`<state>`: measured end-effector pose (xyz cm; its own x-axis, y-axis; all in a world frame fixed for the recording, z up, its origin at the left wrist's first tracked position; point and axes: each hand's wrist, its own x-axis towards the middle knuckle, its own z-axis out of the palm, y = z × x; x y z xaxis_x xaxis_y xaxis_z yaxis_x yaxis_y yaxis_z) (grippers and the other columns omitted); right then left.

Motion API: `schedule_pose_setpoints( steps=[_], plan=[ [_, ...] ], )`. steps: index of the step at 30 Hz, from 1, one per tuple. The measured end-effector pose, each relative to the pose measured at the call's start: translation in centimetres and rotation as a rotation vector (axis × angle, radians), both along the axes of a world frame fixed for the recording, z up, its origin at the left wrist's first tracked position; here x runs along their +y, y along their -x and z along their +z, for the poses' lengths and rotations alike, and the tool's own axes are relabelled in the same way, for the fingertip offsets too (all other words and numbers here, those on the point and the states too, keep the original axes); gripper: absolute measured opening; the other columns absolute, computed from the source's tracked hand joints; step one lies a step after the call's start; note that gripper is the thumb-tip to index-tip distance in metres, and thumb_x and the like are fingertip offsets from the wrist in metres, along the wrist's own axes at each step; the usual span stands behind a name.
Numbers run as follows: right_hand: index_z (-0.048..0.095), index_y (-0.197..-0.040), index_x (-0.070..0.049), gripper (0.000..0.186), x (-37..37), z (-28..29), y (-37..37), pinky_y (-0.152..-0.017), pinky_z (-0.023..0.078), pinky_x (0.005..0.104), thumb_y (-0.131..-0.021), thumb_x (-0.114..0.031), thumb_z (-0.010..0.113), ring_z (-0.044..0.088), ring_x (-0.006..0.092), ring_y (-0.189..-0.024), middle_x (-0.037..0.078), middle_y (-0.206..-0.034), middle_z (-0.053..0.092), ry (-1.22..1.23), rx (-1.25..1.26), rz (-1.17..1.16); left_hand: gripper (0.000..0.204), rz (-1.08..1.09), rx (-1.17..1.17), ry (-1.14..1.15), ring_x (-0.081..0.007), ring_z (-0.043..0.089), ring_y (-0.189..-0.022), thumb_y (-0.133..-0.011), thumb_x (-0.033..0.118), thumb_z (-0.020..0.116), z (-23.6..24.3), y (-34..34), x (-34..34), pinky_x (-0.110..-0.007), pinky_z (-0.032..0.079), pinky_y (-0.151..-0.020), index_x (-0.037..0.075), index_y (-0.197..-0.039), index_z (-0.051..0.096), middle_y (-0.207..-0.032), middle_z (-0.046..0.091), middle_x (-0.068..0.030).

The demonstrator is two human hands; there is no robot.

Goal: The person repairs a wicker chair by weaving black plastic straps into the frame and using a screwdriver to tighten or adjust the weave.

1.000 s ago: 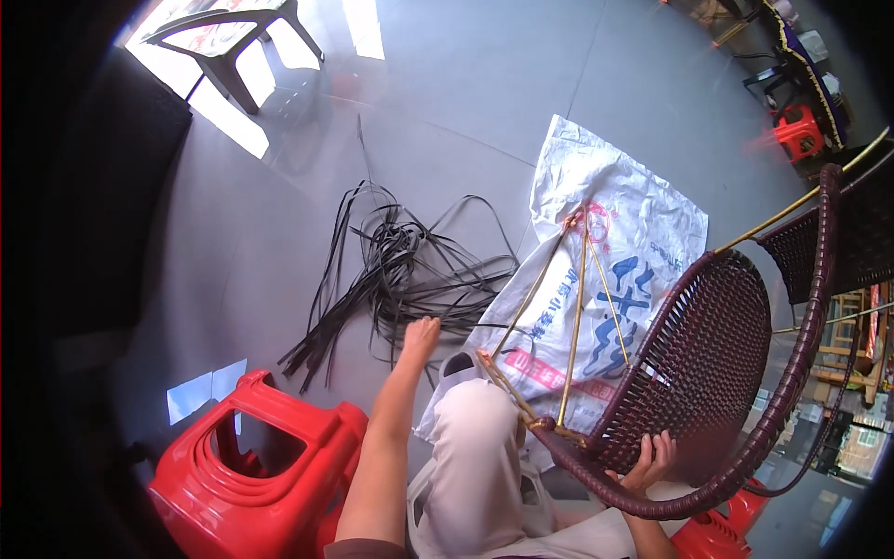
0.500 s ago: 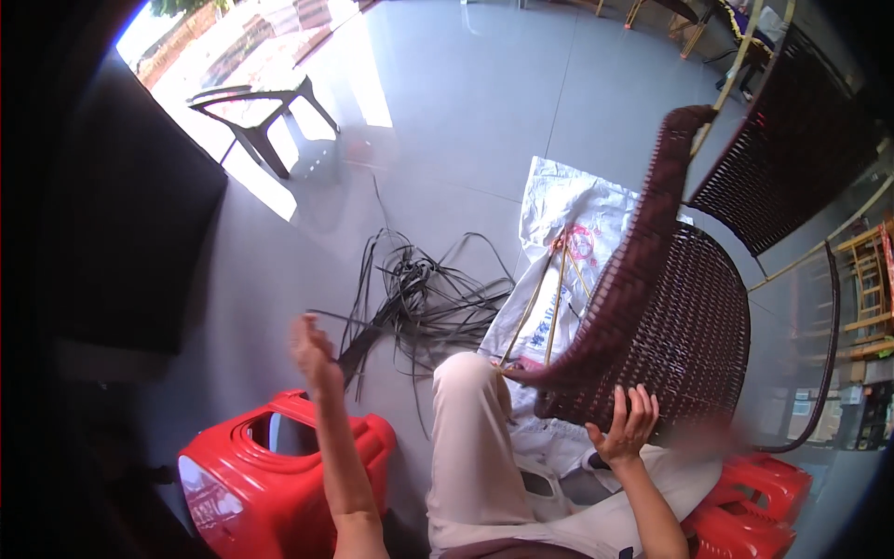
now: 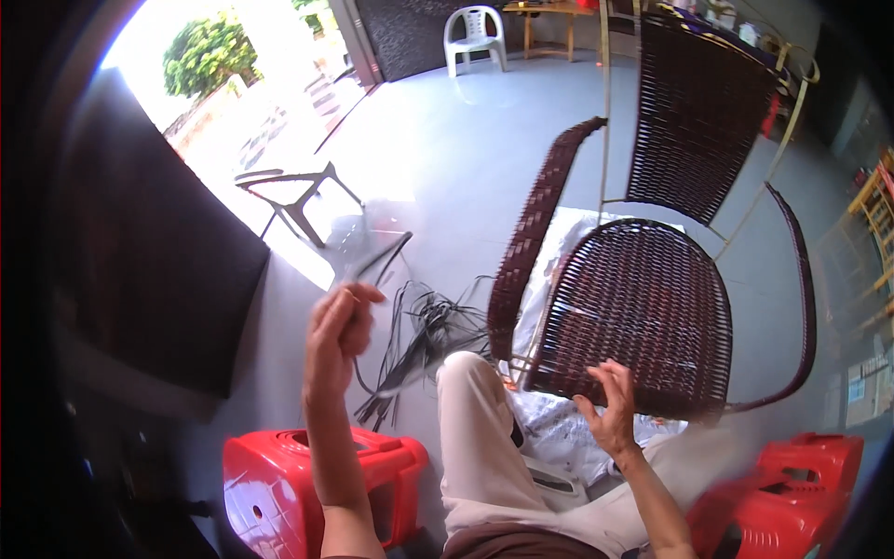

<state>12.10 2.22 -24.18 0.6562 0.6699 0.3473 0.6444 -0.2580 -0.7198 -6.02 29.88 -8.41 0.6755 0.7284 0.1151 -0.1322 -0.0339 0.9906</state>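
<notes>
A dark brown woven armchair (image 3: 633, 317) on a thin pale frame stands in front of my knees, its seat toward me. My right hand (image 3: 610, 410) is at the front edge of the seat, fingers apart and thumb spread away from them. To the left, my left hand (image 3: 343, 321) is raised with its fingers closed on a dark flat strip (image 3: 386, 254). The strip runs up from the fist to a bent end, and a slack length curves below the hand. A tangled bundle of similar dark strips (image 3: 438, 321) lies on the floor beyond my left knee.
Red plastic stools stand at my left (image 3: 270, 484) and right (image 3: 801, 484). White sacking (image 3: 559, 429) is spread under the armchair. A dark panel (image 3: 158, 252) rises at the left, near a small dark-legged stand (image 3: 298, 200). A white plastic chair (image 3: 473, 39) is farther back.
My view has shifted, and the armchair's backrest and both arms now show more fully. My left hand has risen and turned with the strip. The right hand remains at the seat's front edge.
</notes>
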Motion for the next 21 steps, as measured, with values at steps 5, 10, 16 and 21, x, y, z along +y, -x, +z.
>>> schedule_pose_setpoints(
  steps=[5,10,16,21],
  plan=[
    [0.049,-0.115,-0.004,0.053,1.3,8.1,0.2,-0.097,0.032,0.0417,-0.071,-0.027,0.068,0.038,0.0326,-0.117,0.016,-0.119,0.041,-0.168,0.057,0.218,0.049,-0.527,0.353,-0.09,-0.0039,0.027,-0.046,-0.088,0.039,0.04,0.0,-1.9,-5.0,-0.021,0.019,-0.044,-0.005,-0.079,0.061,-0.051,0.034,0.0055],
    [0.042,-0.123,-0.005,0.059,1.4,12.0,1.2,-0.098,0.029,0.0441,-0.076,-0.034,0.063,0.038,0.0299,-0.12,0.017,-0.12,0.046,-0.102,-0.025,0.606,0.013,-1.08,0.5,-0.53,-0.0226,0.054,-0.052,-0.083,0.011,0.055,-0.7,-4.6,-10.4,-0.032,0.04,-0.051,0.0,-0.079,0.06,-0.058,0.053,-0.0101],
    [0.061,-0.088,-0.002,0.013,-5.9,6.4,1.8,-0.059,0.048,0.0279,-0.083,-0.013,0.058,0.063,0.0199,-0.066,0.01,-0.076,0.065,-0.037,0.538,0.559,0.01,-1.178,0.608,-0.615,-0.0201,0.06,-0.056,-0.081,0.01,0.056,-3.0,-6.2,-10.1,-0.029,0.046,-0.054,0.003,-0.08,0.063,-0.066,0.062,-0.0073],
    [0.062,-0.086,0.003,0.011,-13.7,4.4,1.4,-0.063,0.046,0.0219,-0.08,-0.006,0.061,0.061,0.0127,-0.068,0.009,-0.075,0.065,0.108,0.712,0.276,0.009,-1.146,0.685,-0.535,-0.0174,0.06,-0.06,-0.079,0.01,0.057,-5.8,-6.5,-7.9,-0.028,0.046,-0.058,0.004,-0.079,0.064,-0.067,0.062,-0.0072]
  ],
)
